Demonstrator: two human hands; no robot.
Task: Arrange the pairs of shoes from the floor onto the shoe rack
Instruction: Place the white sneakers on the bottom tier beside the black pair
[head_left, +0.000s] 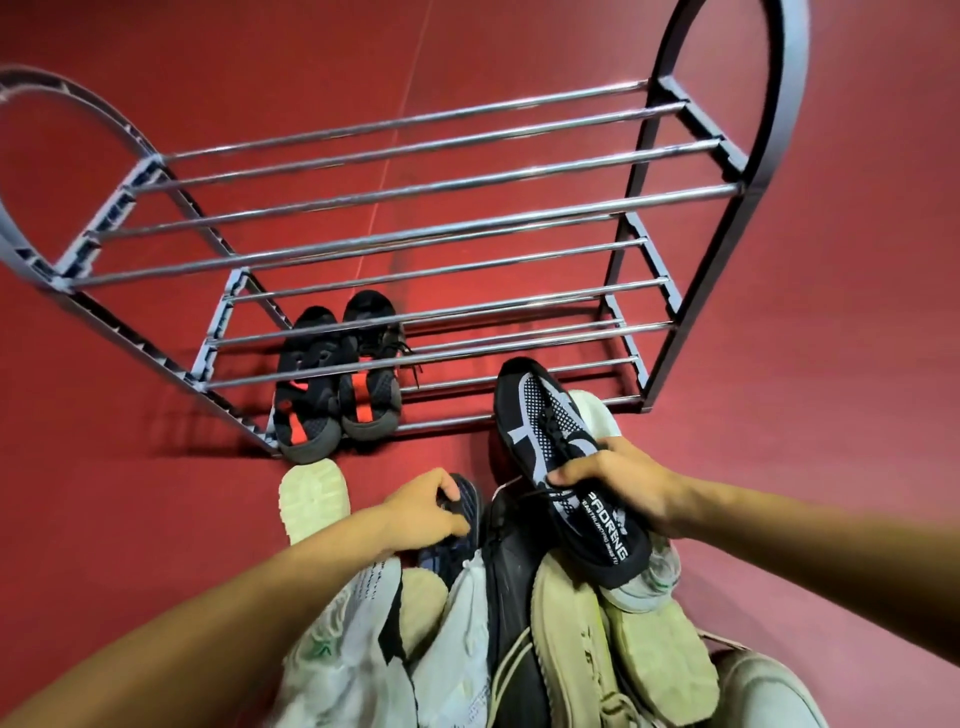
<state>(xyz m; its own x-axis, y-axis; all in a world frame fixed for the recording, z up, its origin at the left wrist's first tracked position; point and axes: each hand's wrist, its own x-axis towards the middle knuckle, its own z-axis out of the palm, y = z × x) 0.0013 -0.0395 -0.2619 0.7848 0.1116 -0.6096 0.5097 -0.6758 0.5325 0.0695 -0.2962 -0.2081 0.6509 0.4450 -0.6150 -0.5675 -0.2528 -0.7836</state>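
A grey metal shoe rack (415, 187) with chrome bars stands on the red floor. A pair of black shoes with red marks (335, 382) sits at the left of its bottom shelf. My right hand (618, 480) grips a black knit shoe with white lettering (550, 431), held above the pile with its toe toward the rack. My left hand (428, 506) has its fingers curled on a dark blue shoe (460, 525) lying in the pile.
A heap of shoes lies on the floor below me: white and green ones (353, 639), beige ones (587, 639), a black one (511, 571), and an upturned pale sole (313, 501). Red floor surrounds the rack.
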